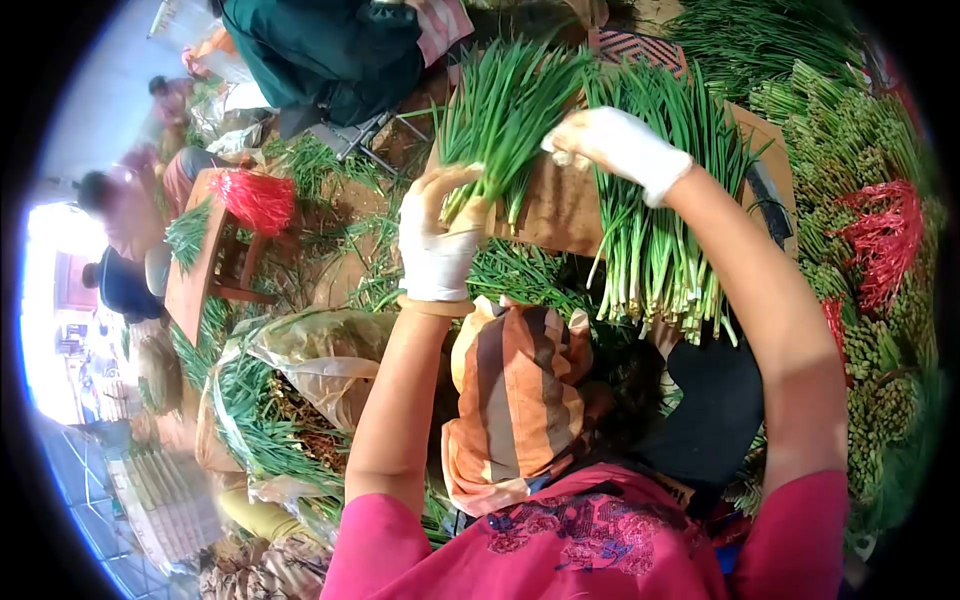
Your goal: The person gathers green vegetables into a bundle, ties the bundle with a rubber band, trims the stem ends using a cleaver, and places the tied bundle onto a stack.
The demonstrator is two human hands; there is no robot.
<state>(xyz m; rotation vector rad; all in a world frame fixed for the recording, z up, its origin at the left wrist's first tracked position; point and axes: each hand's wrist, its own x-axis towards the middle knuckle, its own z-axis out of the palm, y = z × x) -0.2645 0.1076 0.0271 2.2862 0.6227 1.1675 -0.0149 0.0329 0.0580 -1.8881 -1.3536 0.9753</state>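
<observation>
While left hand [438, 235] clasps greens [502, 125], right hand [622, 148] curls; it's half-closed.

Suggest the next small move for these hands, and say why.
Probably bring the white-gloved right hand in to gather the bunch of long, slender green stalks: the white-gloved left hand grips it near its pale lower part, its leafy tops fan out loosely, and the right hand's curled fingers are close beside them.
</observation>
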